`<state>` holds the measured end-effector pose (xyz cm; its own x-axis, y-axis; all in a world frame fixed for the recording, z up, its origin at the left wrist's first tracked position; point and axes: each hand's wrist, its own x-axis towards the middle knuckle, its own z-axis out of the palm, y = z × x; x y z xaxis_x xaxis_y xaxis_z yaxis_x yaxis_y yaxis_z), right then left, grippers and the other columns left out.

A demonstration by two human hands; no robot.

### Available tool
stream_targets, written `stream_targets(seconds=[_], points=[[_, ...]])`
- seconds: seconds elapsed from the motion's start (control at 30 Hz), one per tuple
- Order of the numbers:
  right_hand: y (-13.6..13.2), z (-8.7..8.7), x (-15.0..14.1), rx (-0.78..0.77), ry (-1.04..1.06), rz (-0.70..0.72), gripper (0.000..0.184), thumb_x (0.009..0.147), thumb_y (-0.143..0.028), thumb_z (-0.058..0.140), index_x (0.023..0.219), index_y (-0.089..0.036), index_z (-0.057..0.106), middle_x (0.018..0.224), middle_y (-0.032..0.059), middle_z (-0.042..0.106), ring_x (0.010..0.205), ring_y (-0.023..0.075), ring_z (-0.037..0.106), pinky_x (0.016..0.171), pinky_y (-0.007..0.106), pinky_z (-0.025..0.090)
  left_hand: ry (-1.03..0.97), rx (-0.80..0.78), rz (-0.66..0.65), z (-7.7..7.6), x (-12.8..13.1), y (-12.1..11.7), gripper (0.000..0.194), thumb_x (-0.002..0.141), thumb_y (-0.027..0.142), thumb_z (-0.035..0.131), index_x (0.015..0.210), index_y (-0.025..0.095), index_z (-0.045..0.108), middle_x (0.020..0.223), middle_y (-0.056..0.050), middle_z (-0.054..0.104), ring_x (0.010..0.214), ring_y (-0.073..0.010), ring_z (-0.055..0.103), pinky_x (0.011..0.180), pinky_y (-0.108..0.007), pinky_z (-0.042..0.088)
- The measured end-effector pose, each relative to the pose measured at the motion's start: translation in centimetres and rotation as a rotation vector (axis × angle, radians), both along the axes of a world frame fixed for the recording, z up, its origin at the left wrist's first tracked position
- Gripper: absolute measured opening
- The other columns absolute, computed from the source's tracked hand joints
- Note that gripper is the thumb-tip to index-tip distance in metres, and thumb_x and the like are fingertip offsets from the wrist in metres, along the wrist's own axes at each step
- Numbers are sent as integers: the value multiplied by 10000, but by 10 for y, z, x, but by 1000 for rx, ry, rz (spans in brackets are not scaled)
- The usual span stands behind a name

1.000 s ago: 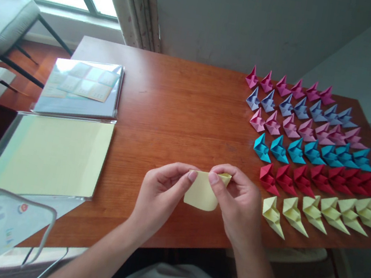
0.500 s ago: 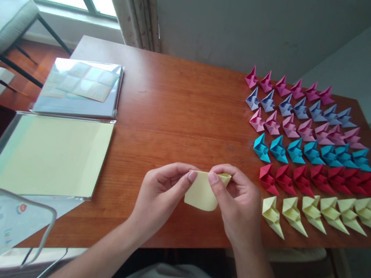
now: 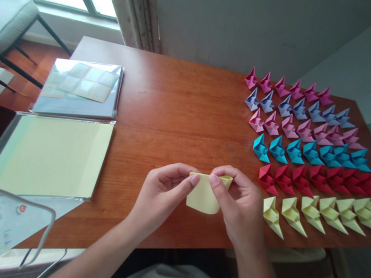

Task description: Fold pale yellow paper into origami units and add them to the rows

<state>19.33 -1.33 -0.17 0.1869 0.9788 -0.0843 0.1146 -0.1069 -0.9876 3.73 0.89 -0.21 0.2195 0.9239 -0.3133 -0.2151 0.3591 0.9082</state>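
Between my two hands is a piece of pale yellow paper, folded over with a curved lower edge, held above the front of the table. My left hand pinches its upper left corner between thumb and fingers. Closed on the upper right part is my right hand, its thumb pressed on the near face and the fingers behind. A loose fold of the paper shows past the right thumb. The fingertips behind the paper are hidden. Just right of my right hand lies a row of folded yellow paper boats.
Rows of red, blue, pink, purple and magenta paper boats fill the table's right side. At left lie a stack of yellow paper and a plastic-wrapped pack. A white cable curves near the front left.
The paper and both hands have shifted very slightly right and down. Both hands keep their pinch on it; the rest looks the same.
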Motion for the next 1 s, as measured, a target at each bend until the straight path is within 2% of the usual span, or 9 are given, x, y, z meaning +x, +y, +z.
stream_targets(seconds=[0.17, 0.33, 0.43, 0.57, 0.67, 0.8, 1.0], points=[[0, 2, 0, 15, -13, 25, 120, 903, -343, 691, 873, -227, 689, 852, 2, 669, 763, 154, 632, 690, 257, 514, -30, -13, -8, -2, -1, 1, 169, 826, 334, 785, 864, 169, 786, 819, -50, 777, 715, -146, 684, 643, -208, 540], [0, 6, -1, 5, -25, 27, 115, 905, -332, 689, 865, -225, 681, 842, -3, 665, 766, 150, 630, 709, 252, 516, 60, 89, 20, -1, -2, 0, 111, 837, 299, 778, 801, 195, 794, 771, -17, 773, 682, -122, 668, 623, -183, 527], [0, 8, 0, -38, 44, 48, 134, 895, -356, 702, 906, -224, 684, 855, 5, 678, 765, 156, 646, 669, 245, 524, 111, 150, 43, 0, -3, -1, 80, 841, 281, 775, 803, 214, 799, 796, -9, 784, 715, -133, 687, 647, -188, 536], [-2, 5, 3, -46, 146, 60, 163, 904, -373, 702, 968, -223, 697, 894, 15, 701, 795, 158, 669, 673, 233, 536, 152, 186, 83, 1, -3, -2, 75, 842, 269, 772, 791, 220, 796, 788, -1, 779, 711, -134, 689, 635, -188, 533], [-2, 1, 6, -2, 136, 36, 127, 915, -347, 701, 959, -229, 713, 903, 7, 709, 818, 144, 668, 711, 219, 534, 186, 224, 108, 2, -4, -2, 69, 839, 259, 774, 786, 220, 794, 775, 9, 771, 701, -123, 689, 628, -175, 529], [-1, -2, 7, 54, 84, -8, 93, 919, -315, 705, 884, -232, 722, 813, -16, 692, 767, 120, 645, 698, 197, 516, 230, 250, 120, 2, -5, -3, 81, 835, 254, 776, 763, 218, 788, 753, 18, 765, 692, -114, 690, 625, -162, 530], [1, -3, 7, 38, 95, -4, 97, 914, -325, 712, 873, -242, 741, 822, -14, 713, 778, 128, 654, 717, 213, 521, 246, 260, 138, 1, -5, -3, 61, 833, 243, 776, 774, 238, 792, 759, 33, 772, 687, -107, 700, 618, -145, 534]])
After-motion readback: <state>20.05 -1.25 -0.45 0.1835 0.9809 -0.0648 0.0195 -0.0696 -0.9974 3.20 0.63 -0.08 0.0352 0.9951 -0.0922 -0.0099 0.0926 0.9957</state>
